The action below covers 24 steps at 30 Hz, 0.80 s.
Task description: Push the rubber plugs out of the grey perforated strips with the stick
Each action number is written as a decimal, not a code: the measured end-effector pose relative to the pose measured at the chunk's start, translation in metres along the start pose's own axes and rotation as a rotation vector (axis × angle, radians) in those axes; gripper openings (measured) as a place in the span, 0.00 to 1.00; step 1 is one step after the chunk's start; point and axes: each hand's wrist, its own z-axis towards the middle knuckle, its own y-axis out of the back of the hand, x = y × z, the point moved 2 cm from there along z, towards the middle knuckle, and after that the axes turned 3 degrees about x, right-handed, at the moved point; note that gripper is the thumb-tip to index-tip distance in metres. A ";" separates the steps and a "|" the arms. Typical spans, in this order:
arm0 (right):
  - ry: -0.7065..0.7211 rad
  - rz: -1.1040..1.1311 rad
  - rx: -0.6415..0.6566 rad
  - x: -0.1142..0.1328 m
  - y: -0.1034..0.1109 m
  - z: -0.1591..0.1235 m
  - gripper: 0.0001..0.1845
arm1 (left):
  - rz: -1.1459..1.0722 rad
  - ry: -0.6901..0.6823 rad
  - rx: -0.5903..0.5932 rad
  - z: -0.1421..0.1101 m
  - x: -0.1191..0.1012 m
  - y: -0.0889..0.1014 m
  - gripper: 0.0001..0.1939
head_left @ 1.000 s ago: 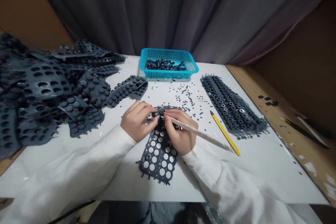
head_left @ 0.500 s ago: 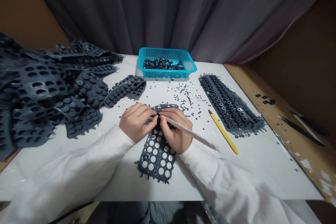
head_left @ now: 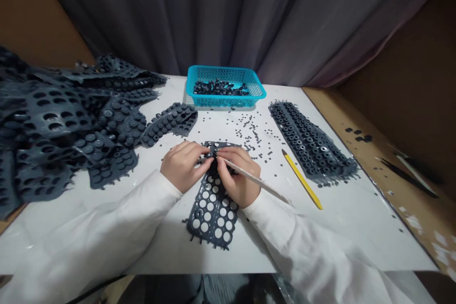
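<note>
A dark grey rubber sheet (head_left: pixel 213 221) with rows of round cells lies in front of me, white discs showing in most of the cells. One cell near its lower left shows a dark ring instead. My left hand (head_left: pixel 185 165) pinches at the sheet's far part, thumb and fingertips closed on dark rubber there. Closed around a thin whitish stick (head_left: pixel 261 184), my right hand (head_left: pixel 240 175) rests over the sheet's right side. The stick's tip meets the left fingertips; its exact contact is hidden by the fingers.
A blue basket (head_left: pixel 226 102) of small black parts stands at the back. Dark rubber sheets (head_left: pixel 57 114) are heaped at left; another sheet (head_left: pixel 311 142) lies right, beside a yellow pencil-like tool (head_left: pixel 302 180). Small dark discs (head_left: pixel 252 135) are scattered mid-table. Black tweezers (head_left: pixel 409 178) lie far right.
The far end of the rubber sheet lies flatter than before. Both hands stay nearly in place, and the whitish stick has shifted slightly in the right fingers.
</note>
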 end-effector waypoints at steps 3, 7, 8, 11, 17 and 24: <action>0.019 0.013 -0.005 0.001 0.000 -0.001 0.06 | -0.003 0.032 0.038 0.002 0.000 0.000 0.06; 0.034 -0.002 0.023 0.000 -0.001 -0.003 0.06 | -0.001 0.078 0.105 0.004 -0.001 -0.002 0.04; 0.039 -0.006 0.029 0.000 -0.001 -0.003 0.06 | -0.008 0.085 0.114 0.005 -0.002 -0.003 0.04; 0.042 -0.009 0.034 -0.001 -0.001 -0.003 0.07 | -0.035 0.094 0.112 0.005 -0.002 -0.004 0.03; 0.022 -0.007 0.035 0.001 -0.001 -0.003 0.06 | -0.067 0.065 0.107 0.005 -0.003 -0.003 0.01; 0.040 -0.032 0.049 -0.001 -0.003 -0.003 0.06 | -0.068 0.020 0.107 0.006 -0.007 -0.001 0.04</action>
